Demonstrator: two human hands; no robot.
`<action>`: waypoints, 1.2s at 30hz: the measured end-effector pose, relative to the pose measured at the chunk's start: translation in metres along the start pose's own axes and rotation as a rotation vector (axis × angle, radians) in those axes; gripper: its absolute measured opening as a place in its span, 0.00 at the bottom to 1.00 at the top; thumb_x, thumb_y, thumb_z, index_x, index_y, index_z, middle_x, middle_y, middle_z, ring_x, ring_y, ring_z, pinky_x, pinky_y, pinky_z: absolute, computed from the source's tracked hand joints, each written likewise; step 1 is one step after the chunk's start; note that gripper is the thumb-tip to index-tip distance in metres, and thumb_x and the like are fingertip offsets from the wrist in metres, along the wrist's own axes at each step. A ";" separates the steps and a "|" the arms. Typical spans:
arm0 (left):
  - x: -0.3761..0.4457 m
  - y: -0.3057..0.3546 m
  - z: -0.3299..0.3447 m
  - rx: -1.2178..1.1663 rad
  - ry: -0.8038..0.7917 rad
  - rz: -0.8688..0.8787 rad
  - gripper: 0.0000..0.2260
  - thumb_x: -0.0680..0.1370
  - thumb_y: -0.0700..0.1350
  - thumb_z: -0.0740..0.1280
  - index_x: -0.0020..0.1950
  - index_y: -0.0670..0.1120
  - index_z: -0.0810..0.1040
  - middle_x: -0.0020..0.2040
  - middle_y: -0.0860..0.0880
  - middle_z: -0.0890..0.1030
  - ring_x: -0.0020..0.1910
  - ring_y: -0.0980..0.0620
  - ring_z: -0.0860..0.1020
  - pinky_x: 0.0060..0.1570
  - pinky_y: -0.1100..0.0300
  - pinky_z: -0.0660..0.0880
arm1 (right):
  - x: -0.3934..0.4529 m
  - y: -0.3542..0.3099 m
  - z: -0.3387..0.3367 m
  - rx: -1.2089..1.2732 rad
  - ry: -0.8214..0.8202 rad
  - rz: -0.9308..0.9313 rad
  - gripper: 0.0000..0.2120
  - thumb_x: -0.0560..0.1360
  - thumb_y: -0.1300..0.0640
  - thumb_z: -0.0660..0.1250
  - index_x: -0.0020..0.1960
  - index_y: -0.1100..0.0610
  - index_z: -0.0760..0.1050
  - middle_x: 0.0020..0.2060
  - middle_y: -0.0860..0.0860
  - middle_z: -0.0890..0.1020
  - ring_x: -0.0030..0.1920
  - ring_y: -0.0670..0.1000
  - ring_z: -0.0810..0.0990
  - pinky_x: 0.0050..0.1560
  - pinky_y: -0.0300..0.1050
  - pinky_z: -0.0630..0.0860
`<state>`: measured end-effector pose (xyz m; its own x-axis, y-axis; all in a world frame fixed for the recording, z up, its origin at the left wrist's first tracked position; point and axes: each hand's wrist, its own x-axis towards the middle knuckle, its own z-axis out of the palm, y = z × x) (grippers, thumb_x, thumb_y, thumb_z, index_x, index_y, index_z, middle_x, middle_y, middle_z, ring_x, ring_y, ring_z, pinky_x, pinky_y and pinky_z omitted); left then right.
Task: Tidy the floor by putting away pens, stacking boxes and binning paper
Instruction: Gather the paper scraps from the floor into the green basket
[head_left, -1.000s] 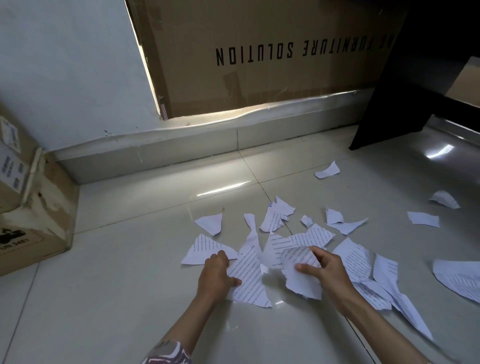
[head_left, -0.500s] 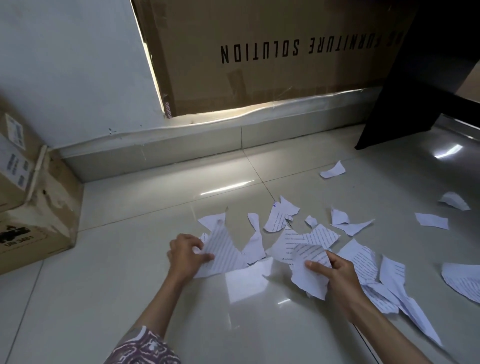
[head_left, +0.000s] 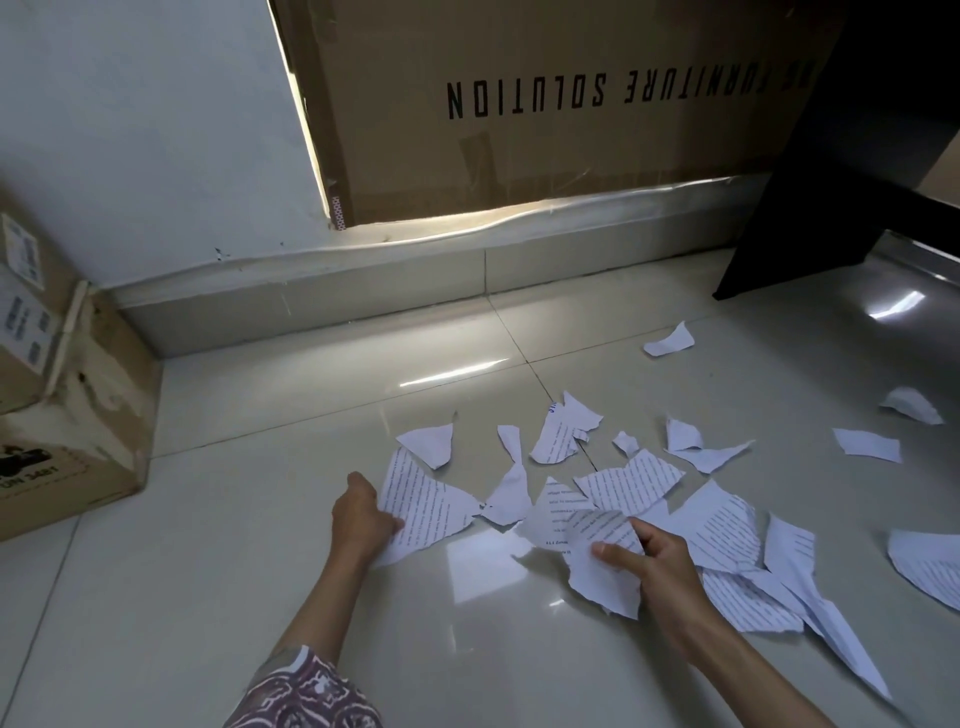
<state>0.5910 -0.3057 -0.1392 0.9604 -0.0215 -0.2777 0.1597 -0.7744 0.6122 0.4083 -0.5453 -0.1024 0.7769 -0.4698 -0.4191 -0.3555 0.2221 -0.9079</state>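
The left hand pinched a big torn printed page. The right hand pinched another torn scrap over the shiny tile floor.

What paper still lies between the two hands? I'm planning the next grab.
Head view: a narrow torn white scrap lies between left hand and right hand.

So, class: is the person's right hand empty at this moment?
No: the right hand grips a torn piece of printed paper, thumb across its front, lifted just above the tiled floor.
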 end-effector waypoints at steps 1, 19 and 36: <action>0.000 0.000 0.000 0.004 -0.007 0.000 0.14 0.70 0.36 0.71 0.48 0.39 0.67 0.44 0.44 0.72 0.43 0.46 0.72 0.37 0.57 0.66 | -0.001 -0.001 0.002 -0.008 -0.010 -0.004 0.08 0.69 0.66 0.70 0.44 0.56 0.79 0.43 0.52 0.83 0.45 0.56 0.80 0.37 0.46 0.77; -0.041 0.057 -0.069 -0.185 -0.492 0.160 0.08 0.69 0.39 0.74 0.46 0.43 0.77 0.41 0.43 0.76 0.38 0.49 0.72 0.32 0.62 0.64 | -0.059 -0.032 -0.054 0.004 0.131 -0.189 0.03 0.70 0.67 0.70 0.38 0.65 0.80 0.29 0.48 0.83 0.30 0.44 0.77 0.29 0.32 0.71; -0.219 0.292 0.022 -0.451 -0.630 0.740 0.08 0.75 0.37 0.68 0.40 0.48 0.81 0.32 0.54 0.84 0.30 0.56 0.81 0.28 0.68 0.75 | -0.193 -0.084 -0.217 0.147 0.681 -0.429 0.05 0.73 0.66 0.67 0.41 0.65 0.81 0.33 0.55 0.85 0.30 0.52 0.80 0.31 0.39 0.78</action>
<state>0.4219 -0.5409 0.0843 0.5828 -0.8123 0.0220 -0.2211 -0.1325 0.9662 0.1748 -0.6588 0.0533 0.3273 -0.9449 0.0096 0.0096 -0.0069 -0.9999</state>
